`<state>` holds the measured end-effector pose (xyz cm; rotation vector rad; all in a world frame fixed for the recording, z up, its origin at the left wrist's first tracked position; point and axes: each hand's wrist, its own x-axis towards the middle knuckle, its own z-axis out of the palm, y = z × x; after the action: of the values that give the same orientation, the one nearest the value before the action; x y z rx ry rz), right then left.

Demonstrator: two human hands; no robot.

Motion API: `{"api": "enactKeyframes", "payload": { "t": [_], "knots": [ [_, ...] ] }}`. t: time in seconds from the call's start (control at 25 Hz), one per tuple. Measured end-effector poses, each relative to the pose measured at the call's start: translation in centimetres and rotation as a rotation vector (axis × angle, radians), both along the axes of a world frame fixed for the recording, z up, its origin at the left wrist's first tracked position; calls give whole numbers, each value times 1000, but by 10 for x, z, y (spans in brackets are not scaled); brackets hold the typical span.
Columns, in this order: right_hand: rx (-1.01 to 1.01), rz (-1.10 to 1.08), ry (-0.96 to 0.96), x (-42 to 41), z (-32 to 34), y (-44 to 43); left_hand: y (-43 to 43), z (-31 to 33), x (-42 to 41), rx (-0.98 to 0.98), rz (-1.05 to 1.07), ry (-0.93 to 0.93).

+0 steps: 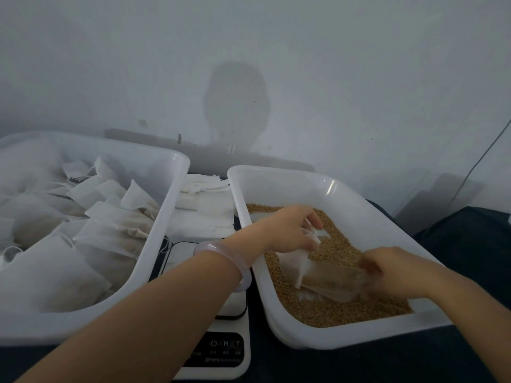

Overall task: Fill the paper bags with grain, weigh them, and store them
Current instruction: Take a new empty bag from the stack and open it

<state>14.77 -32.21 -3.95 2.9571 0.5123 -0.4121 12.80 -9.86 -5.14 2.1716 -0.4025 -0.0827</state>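
The left grip (293, 230) pinches the mouth of the paper bag (326, 280), which lies on the grain (331, 313) in the tray (290, 172), its length running rightward to the blurred right grip (387, 269); whether that one clasps it, I cannot tell

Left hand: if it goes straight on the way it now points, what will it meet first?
Likely the grain just past the left hand, which holds the bag, then the tray's far wall; depth is unclear.
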Motion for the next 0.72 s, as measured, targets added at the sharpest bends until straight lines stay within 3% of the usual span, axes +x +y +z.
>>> {"api": "enactKeyframes", "payload": {
  "t": [0.16,0.24,0.4,0.6,0.72],
  "knots": [
    [543,64,-45,-12,3,36,-1,1,3,-54,101,-86],
    [697,28,-52,-17,-1,54,-1,1,4,-53,137,-99],
    [842,-80,-154,-13,-12,69,2,3,7,-64,160,-76],
    [864,-63,-182,-9,-11,63,3,5,6,-137,134,-9],
    [872,-56,-174,-8,-10,56,12,12,4,29,9,71]
  ]
}}
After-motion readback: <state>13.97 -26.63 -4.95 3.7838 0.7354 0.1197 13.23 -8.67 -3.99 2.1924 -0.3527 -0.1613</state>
